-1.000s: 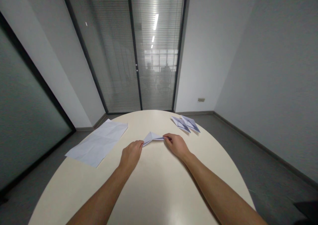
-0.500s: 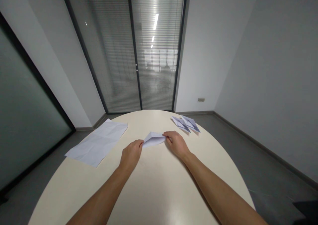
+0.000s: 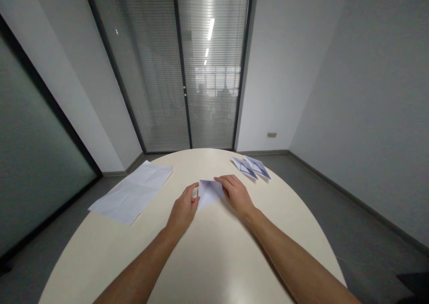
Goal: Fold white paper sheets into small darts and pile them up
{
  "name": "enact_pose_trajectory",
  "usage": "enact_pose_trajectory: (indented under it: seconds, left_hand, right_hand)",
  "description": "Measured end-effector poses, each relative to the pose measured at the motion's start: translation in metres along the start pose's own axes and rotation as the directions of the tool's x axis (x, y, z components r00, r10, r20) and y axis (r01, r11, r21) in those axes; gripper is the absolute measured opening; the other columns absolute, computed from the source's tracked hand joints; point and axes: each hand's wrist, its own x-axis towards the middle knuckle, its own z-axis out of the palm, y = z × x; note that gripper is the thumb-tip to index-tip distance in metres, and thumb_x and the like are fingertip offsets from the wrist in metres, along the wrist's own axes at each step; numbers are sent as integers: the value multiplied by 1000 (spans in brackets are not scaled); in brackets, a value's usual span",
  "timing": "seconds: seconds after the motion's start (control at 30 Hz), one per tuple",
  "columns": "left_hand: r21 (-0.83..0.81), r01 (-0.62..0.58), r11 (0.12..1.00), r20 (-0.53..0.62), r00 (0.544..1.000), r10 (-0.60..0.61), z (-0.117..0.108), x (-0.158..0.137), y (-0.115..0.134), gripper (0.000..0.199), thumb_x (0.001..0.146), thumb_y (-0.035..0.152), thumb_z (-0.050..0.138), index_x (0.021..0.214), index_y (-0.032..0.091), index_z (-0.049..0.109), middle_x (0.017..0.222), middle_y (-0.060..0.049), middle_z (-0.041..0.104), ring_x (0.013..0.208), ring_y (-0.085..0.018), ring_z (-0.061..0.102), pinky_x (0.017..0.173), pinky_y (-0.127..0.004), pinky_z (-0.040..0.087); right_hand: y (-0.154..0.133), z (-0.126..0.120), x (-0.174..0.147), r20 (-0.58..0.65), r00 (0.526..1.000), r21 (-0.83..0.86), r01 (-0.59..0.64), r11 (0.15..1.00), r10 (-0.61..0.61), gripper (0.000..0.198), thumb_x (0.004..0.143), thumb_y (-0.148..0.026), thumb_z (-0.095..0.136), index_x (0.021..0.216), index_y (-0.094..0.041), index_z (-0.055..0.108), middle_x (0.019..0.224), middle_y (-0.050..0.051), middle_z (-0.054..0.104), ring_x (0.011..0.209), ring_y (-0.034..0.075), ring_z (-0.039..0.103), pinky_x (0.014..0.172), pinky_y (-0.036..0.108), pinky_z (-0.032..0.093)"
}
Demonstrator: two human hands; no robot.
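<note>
A small folded sheet of white paper (image 3: 208,194) lies on the table between my hands, with a creased upper edge and a point toward me. My left hand (image 3: 183,205) is at its left edge; thumb and forefinger are apart, with the thumb by the paper. On the other side, my right hand (image 3: 235,193) grips the upper right part, fingertips over the top edge. That hand hides the paper's right corner.
A large creased white sheet (image 3: 134,192) overhangs the left edge of the round cream table (image 3: 214,259). Two folded paper pieces, one (image 3: 244,167) overlapping the other (image 3: 258,166), rest near the far right edge. Glass doors with blinds (image 3: 214,116) stand beyond.
The folded paper has turned from a narrow raised shape to a flatter one pointing toward me. My left hand's pinch has opened; my right fingers have shifted slightly left along the top edge.
</note>
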Motion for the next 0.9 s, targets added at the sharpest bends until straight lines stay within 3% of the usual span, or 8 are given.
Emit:
enact_pose_trajectory:
  seconds: [0.2,0.3,0.37,0.43,0.73,0.9]
  left_hand:
    - [-59,2,998,-22,1000,-4,3,1,-5,54,92,18,52,144,24,37,143,-9,53,78,-12,68,80,-30,57]
    - [2,-50,999,-37,998,50,3,2,-6,58,93,19,51,148,24,33,148,-10,48,105,-17,66,94,-34,54]
    - [66,-98,993,-43,994,101,2,3,-8,61,92,18,51,150,23,31,152,-11,43,129,-22,54,109,-40,45]
    - [115,-127,985,-36,991,132,3,4,-10,61,93,19,51,150,21,32,153,-12,42,140,-23,42,117,-44,37]
    - [165,-164,973,33,986,161,6,4,-13,46,91,20,55,137,19,52,136,-10,61,134,-24,49,114,-46,39]
    - [125,-143,982,88,987,132,4,4,-10,41,91,18,53,132,17,56,125,-10,68,116,-21,63,105,-39,48]
  right_hand:
    - [-9,-2,2,62,995,16,83,996,-84,41,99,-10,40,134,-22,56,114,10,70,107,24,60,91,41,49]
    - [-12,-3,2,112,988,41,99,994,-103,42,100,-14,41,140,-22,50,113,10,70,105,23,61,90,39,49]
    - [-14,-3,3,146,982,66,115,991,-123,43,101,-17,43,143,-23,47,114,10,70,104,22,62,92,39,50]
    - [-16,-2,3,177,973,84,135,987,-148,43,101,-20,43,144,-23,46,114,10,71,104,22,63,92,38,50]
    - [-21,-4,4,340,935,90,69,994,-96,37,102,-27,47,138,-26,55,110,9,71,104,20,65,92,31,50]
    - [-23,-6,3,443,890,118,56,991,-103,40,96,-30,56,135,-24,57,111,9,70,103,21,65,91,32,49]
